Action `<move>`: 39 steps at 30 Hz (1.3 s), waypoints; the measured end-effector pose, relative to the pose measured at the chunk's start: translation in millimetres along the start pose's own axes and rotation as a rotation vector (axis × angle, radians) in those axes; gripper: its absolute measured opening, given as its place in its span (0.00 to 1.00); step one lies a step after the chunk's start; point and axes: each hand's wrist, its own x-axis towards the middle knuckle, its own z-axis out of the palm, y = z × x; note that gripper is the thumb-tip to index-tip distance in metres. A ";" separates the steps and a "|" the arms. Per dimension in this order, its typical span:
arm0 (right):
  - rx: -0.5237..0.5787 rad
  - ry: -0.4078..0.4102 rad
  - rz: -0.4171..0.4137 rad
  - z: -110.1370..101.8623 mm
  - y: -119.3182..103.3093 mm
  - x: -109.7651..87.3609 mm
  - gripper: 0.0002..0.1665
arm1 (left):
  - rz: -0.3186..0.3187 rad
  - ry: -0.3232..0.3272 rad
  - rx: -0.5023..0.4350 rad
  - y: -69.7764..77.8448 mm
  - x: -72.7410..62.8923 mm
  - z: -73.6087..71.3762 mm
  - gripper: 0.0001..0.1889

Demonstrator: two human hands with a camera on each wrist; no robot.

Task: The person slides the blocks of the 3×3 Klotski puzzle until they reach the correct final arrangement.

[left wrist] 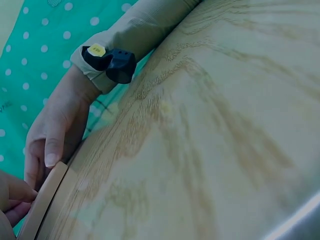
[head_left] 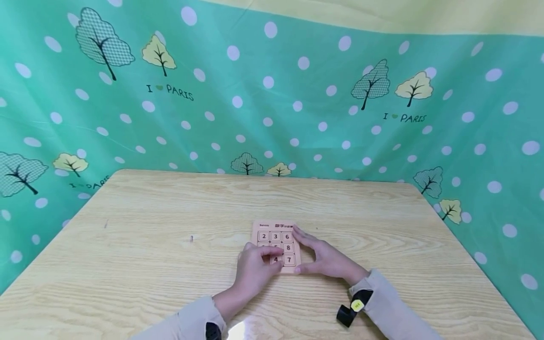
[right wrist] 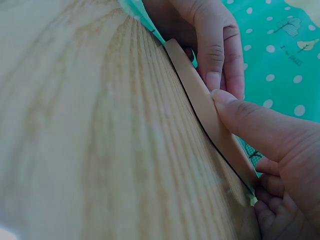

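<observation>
A pink sliding number puzzle [head_left: 276,270] lies flat on the wooden table, with 2, 3, 6 along its top row and 8, 4 and 7 showing lower down. My left hand [head_left: 255,267] reaches over its left part, index finger and thumb at the tiles, hiding the lower left ones. With thumb at the lower right corner and fingers along the right side, my right hand [head_left: 325,259] holds the frame. In the right wrist view the puzzle's edge [right wrist: 200,107] runs between the right thumb and the left hand [right wrist: 210,45].
The pale wooden table [head_left: 148,222] extends on all sides of the puzzle. Behind it hangs a green dotted curtain [head_left: 293,85] with printed trees. A black wrist camera [head_left: 348,314] sticks out from my right sleeve.
</observation>
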 end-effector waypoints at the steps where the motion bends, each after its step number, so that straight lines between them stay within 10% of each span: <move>1: 0.000 0.001 -0.001 -0.1 0.1 0.0 0.55 | -0.002 -0.002 -0.001 0.3 0.2 0.1 0.13; 39: 0.013 -0.008 0.004 1.2 1.6 -0.4 0.55 | 0.084 -0.032 -0.006 -5.9 -1.9 -10.9 0.15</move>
